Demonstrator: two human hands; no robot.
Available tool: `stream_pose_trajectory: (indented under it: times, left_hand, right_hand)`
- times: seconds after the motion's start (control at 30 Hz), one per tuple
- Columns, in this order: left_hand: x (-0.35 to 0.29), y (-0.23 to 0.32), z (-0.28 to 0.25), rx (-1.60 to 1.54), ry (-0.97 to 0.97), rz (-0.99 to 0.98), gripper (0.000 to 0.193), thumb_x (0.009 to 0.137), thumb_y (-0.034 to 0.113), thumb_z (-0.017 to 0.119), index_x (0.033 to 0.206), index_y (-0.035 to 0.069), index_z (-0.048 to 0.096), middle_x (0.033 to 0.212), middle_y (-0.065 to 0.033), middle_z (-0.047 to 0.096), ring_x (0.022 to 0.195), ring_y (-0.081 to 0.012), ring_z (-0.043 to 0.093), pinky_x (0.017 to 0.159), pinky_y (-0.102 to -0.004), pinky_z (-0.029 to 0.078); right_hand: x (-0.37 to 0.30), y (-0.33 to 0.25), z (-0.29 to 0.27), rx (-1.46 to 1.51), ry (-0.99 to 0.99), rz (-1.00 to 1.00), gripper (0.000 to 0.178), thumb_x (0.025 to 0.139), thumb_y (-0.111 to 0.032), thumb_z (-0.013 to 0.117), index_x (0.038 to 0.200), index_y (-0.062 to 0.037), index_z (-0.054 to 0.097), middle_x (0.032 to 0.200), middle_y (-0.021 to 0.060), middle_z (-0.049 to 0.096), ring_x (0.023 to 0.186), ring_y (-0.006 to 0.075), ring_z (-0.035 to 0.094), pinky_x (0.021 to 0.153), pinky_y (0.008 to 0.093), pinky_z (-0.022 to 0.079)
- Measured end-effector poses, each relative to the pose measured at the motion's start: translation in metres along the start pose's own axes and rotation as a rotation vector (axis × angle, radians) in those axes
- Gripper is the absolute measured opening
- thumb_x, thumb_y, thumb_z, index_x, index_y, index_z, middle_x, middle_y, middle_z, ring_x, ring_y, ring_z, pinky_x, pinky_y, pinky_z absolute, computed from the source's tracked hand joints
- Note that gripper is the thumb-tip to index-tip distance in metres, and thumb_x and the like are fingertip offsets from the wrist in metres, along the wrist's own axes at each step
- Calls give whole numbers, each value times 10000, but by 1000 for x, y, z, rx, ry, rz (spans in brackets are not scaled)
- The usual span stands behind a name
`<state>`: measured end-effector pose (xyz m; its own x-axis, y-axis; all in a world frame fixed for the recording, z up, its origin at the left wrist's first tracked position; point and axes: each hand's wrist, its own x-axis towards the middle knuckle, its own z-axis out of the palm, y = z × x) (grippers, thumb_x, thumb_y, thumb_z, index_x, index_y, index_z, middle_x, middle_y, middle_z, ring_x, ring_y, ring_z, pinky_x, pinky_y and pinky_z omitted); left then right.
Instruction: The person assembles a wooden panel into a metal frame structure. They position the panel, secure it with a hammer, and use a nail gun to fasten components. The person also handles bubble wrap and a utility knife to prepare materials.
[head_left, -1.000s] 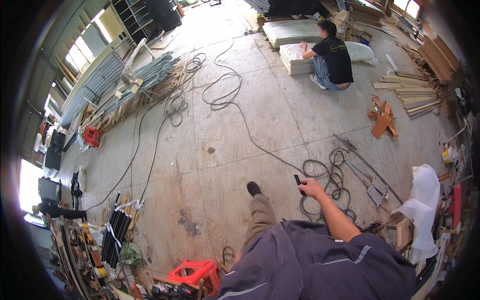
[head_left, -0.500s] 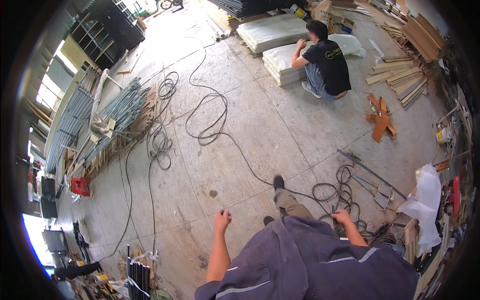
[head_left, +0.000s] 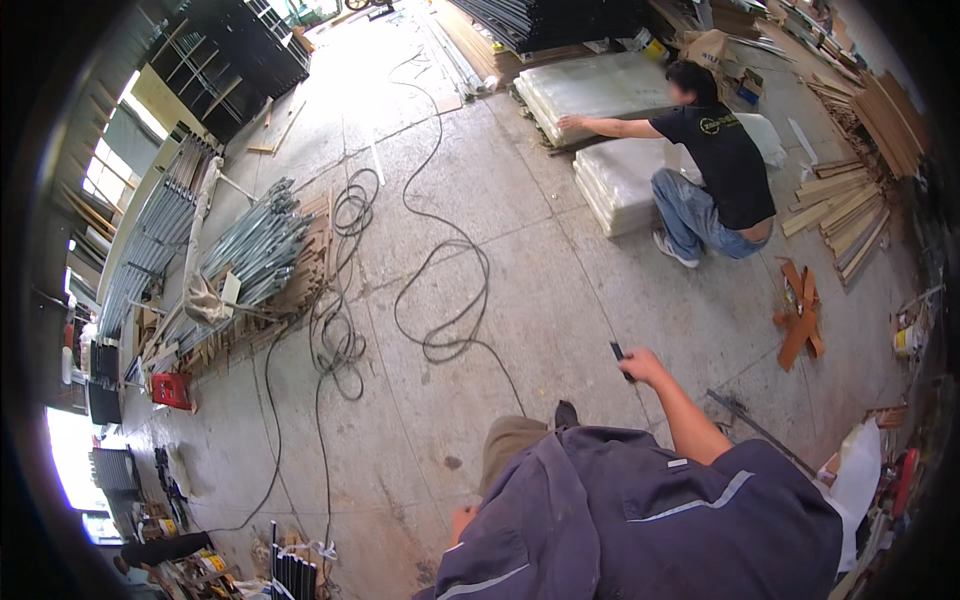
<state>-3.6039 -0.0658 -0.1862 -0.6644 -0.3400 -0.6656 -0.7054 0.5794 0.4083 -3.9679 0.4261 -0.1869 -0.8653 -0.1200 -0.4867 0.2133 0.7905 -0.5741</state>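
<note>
My right hand (head_left: 643, 366) is stretched forward over the floor, its fingers wrapped round a small, dark, narrow object (head_left: 622, 361) whose kind I cannot make out. Low beside my body, my left hand (head_left: 463, 520) shows only in part; the dark work shirt (head_left: 600, 510) hides most of it. Ahead on the right, another person (head_left: 715, 150) in a black T-shirt and jeans squats by two low stacks of pale sheets in plastic, a nearer stack (head_left: 625, 180) and a farther stack (head_left: 600, 85). That person's arm reaches onto the farther one.
A long black cable (head_left: 485, 290) lies in loops across the concrete floor, passing near my feet. Metal tubes (head_left: 265, 240) are piled at left beside a red case (head_left: 171, 390). At right lie wood strips (head_left: 845, 215), orange-brown pieces (head_left: 800, 320) and a long dark bar (head_left: 755, 430).
My right hand has swung forward with the dark object, while my left has dropped back beside my body. I have stepped closer to the stacks; the other person's arm now stretches out over the farther one.
</note>
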Motion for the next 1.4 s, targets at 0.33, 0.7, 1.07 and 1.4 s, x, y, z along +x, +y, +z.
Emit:
stream_pose_trajectory:
  times: [0.33,0.7,1.07,1.4]
  left_hand:
    - [305,141,-72,95,-10,126,387,882,308,609,966,-48,733,813,-258,713,758,-302,741,712,-414,558]
    - [661,609,-360,-191,12,386,335,953,256,600,947,-64,701,756,-142,701,647,-181,679,603,-317,528]
    - [740,662,-345,120,-102,230,404,903,345,625,932,-45,727,839,-205,727,778,-282,720,726,-400,538]
    - [840,720,-377,319,-221,103,411,920,339,625,980,-56,719,867,-214,735,747,-260,729,687,-384,555]
  right_hand:
    - [236,-205,-81,310,5,-40,259,777,-229,666,789,30,658,656,151,650,594,215,643,576,384,496]
    - [350,-220,-149,521,167,283,253,751,-228,669,807,18,686,670,154,653,610,216,627,594,375,490]
    - [655,-276,-257,372,172,49,260,750,-229,671,783,29,664,632,131,629,576,175,597,569,345,475]
    - [854,-364,-405,510,179,72,275,767,-242,645,769,32,626,660,195,604,596,255,588,600,404,461]
